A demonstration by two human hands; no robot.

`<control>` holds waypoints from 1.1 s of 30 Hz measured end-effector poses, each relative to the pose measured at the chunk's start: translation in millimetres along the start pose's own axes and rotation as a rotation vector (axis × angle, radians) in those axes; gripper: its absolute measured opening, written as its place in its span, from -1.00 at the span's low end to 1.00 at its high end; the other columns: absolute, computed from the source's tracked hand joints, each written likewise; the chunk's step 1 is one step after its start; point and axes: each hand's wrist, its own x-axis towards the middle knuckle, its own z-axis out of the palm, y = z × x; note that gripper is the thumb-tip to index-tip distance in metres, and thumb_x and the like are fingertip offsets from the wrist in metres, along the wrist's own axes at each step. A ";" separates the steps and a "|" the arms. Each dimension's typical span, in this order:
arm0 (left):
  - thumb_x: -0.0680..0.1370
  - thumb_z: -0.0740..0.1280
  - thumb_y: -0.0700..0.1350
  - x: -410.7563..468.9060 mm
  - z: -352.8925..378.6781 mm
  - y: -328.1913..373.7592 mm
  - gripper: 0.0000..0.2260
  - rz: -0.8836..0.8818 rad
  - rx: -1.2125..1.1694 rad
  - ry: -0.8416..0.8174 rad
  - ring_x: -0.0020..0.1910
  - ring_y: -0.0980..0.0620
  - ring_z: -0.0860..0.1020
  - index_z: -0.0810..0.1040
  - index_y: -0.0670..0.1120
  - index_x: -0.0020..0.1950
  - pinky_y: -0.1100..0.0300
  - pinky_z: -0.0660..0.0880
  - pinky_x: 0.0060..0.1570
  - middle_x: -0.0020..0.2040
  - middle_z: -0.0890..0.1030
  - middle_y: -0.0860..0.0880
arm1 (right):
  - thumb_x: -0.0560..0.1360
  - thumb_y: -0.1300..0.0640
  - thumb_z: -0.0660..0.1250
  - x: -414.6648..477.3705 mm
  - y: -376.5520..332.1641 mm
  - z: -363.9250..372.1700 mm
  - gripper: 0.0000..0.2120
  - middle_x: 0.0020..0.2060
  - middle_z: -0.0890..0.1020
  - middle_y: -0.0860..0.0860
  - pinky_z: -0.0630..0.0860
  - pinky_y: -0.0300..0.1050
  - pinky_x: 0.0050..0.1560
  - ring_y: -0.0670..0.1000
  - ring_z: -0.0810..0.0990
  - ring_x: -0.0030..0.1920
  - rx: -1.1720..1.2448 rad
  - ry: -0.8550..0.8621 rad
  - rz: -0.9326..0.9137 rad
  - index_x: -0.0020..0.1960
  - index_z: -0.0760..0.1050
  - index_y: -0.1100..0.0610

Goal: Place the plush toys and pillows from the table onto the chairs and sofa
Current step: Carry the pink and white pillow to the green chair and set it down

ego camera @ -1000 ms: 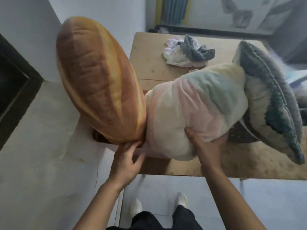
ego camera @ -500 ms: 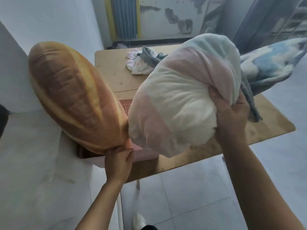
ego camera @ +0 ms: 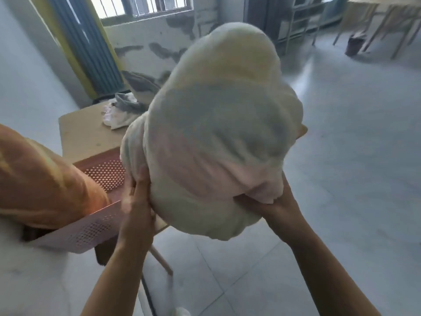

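Observation:
A big pastel pillow (ego camera: 216,133), white with pink, green and yellow patches, is lifted in front of me above the wooden table (ego camera: 84,131). My left hand (ego camera: 136,197) presses against its lower left side. My right hand (ego camera: 275,201) grips its lower right corner from underneath. A bread-shaped plush pillow (ego camera: 41,181), orange-brown, leans at the left with its lower end in a pink perforated basket (ego camera: 91,226). A grey and white plush (ego camera: 141,85) shows behind the pastel pillow, mostly hidden.
A crumpled heap of grey and white cloth (ego camera: 120,110) lies at the table's far end. Wooden tables and chairs (ego camera: 382,21) stand far right across the tiled floor (ego camera: 353,156). A white wall runs along the left, with a radiator (ego camera: 88,46) behind.
My left hand has let go of the bread pillow and moved onto the pastel pillow. The pastel pillow has risen and turned, now held by both hands. My view has swung right and up.

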 end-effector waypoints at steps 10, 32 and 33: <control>0.35 0.46 0.42 -64.5 238.8 -69.1 -0.40 0.194 0.437 -0.388 0.44 -0.12 0.48 0.49 0.38 0.37 -0.26 0.41 0.40 0.43 0.53 0.01 | 0.18 0.04 0.46 -105.6 8.8 -242.5 -0.37 0.12 0.72 0.10 0.57 0.08 0.21 0.14 0.65 0.21 0.266 0.523 0.181 0.24 0.58 0.17; 0.42 0.39 0.37 -136.1 907.9 -264.2 -0.20 0.298 0.435 -1.756 0.59 0.29 0.06 0.17 0.26 0.60 0.13 0.11 0.55 0.58 0.17 0.37 | 0.20 -0.16 0.64 -170.2 -68.5 -720.0 -0.26 -0.06 0.70 -0.10 0.55 -0.20 0.05 -0.10 0.67 -0.02 0.189 1.530 -0.198 0.26 0.50 0.14; 0.44 0.40 0.34 -150.1 932.1 -276.6 -0.23 0.323 0.438 -1.778 0.58 0.28 0.12 0.19 0.25 0.60 0.14 0.17 0.54 0.56 0.22 0.36 | 0.16 -0.26 0.64 -178.4 -69.6 -738.1 -0.13 0.08 0.69 -0.06 0.55 -0.15 0.13 -0.06 0.65 0.10 0.197 1.554 -0.226 0.33 0.49 0.13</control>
